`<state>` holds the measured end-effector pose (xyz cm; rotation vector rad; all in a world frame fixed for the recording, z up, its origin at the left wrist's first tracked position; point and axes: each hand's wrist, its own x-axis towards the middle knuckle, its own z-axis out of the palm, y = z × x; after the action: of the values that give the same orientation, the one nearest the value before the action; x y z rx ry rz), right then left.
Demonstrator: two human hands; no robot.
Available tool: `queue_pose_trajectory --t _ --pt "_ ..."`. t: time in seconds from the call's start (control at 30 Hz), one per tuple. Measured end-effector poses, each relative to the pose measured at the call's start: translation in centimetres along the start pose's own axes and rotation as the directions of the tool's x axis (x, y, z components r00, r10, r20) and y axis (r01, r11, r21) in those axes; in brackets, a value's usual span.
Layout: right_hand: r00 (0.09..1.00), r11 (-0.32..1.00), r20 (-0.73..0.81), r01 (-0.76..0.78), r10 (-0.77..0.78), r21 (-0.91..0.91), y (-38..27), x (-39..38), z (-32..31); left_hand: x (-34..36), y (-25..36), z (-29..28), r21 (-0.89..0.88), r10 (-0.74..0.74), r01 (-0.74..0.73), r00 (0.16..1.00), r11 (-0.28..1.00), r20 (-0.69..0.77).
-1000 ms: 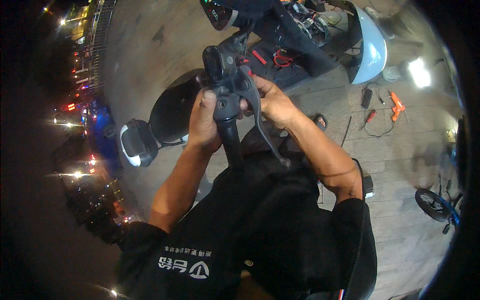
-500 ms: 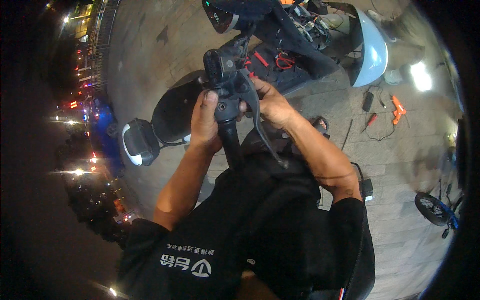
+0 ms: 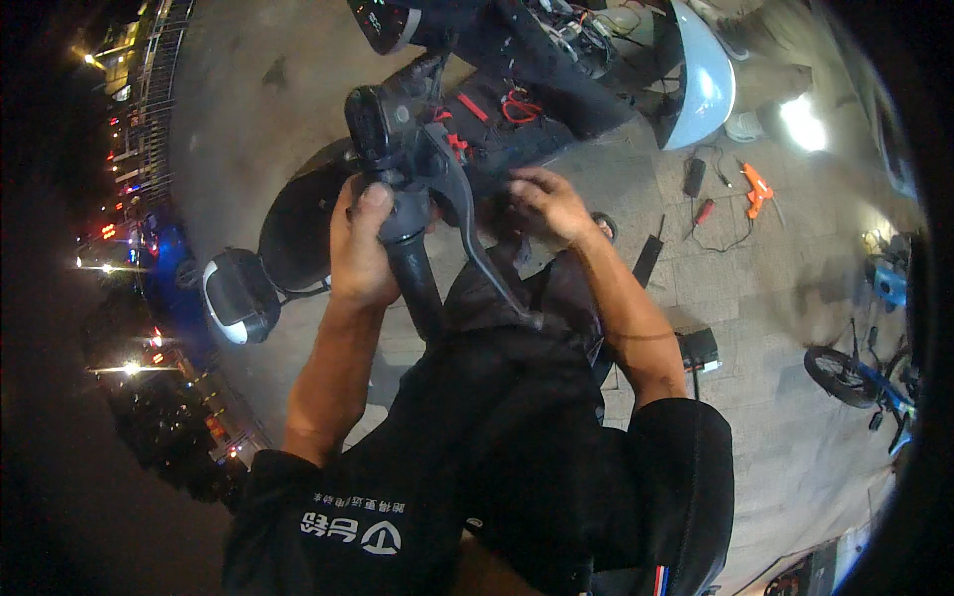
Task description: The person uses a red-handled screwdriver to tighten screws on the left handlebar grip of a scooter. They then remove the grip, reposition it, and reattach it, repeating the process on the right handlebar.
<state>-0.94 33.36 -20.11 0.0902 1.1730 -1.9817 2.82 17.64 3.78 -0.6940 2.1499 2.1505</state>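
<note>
My left hand [image 3: 360,243] is wrapped around a black handlebar switch housing [image 3: 405,217], thumb on top, just beyond the black rubber grip [image 3: 415,283]. A long dark brake lever [image 3: 475,238] runs alongside, bending toward my lap. Above the housing sits a black brake fluid reservoir [image 3: 370,124]. My right hand [image 3: 555,207] is off the handlebar, to the right of the lever, with its fingers curled in; whatever lies between the fingertips is too blurred to make out.
Beyond the handlebar, the scooter's black footboard [image 3: 547,144] carries red-handled pliers [image 3: 521,105]. Exposed wiring [image 3: 581,40] and a light blue body panel [image 3: 706,74] are farther off. An orange glue gun [image 3: 757,189] and a red-handled screwdriver [image 3: 706,211] lie on the paving; a blue bicycle [image 3: 860,382] stands right.
My right hand has come off the lever and housing and moved to the right. My left hand keeps its hold. The whole view has shifted slightly.
</note>
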Motion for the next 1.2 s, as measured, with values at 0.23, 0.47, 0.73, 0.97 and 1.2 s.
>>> queue_pose_trajectory --t 0.23,0.47,0.73,0.97,1.2 --pt "0.578 0.982 -0.816 -0.167 0.029 -0.084 15.6 -8.8 -17.2 0.7 -1.4 -1.0 -0.049 0.004 -0.004 1.0 0.999 -0.006" --pt "0.084 0.917 -0.996 -0.398 0.031 -0.005 27.1 -32.2 -19.2 1.4 -1.2 -0.3 -0.077 0.025 -0.022 0.999 0.997 0.042" --pt "0.198 0.852 -0.958 -0.518 0.206 0.076 33.6 -37.3 -14.3 1.5 -1.3 0.6 -0.107 0.081 -0.071 0.992 0.992 0.095" --pt "0.534 0.899 -0.845 -0.361 -0.016 -0.246 20.1 -32.4 -24.5 1.6 -1.5 -3.4 -0.193 0.035 -0.024 0.998 0.981 0.054" --pt "0.75 0.602 -0.661 -0.516 -0.027 -0.61 20.2 -17.1 -40.1 0.3 -1.3 -3.7 -0.306 0.078 -0.088 0.996 0.948 -0.044"
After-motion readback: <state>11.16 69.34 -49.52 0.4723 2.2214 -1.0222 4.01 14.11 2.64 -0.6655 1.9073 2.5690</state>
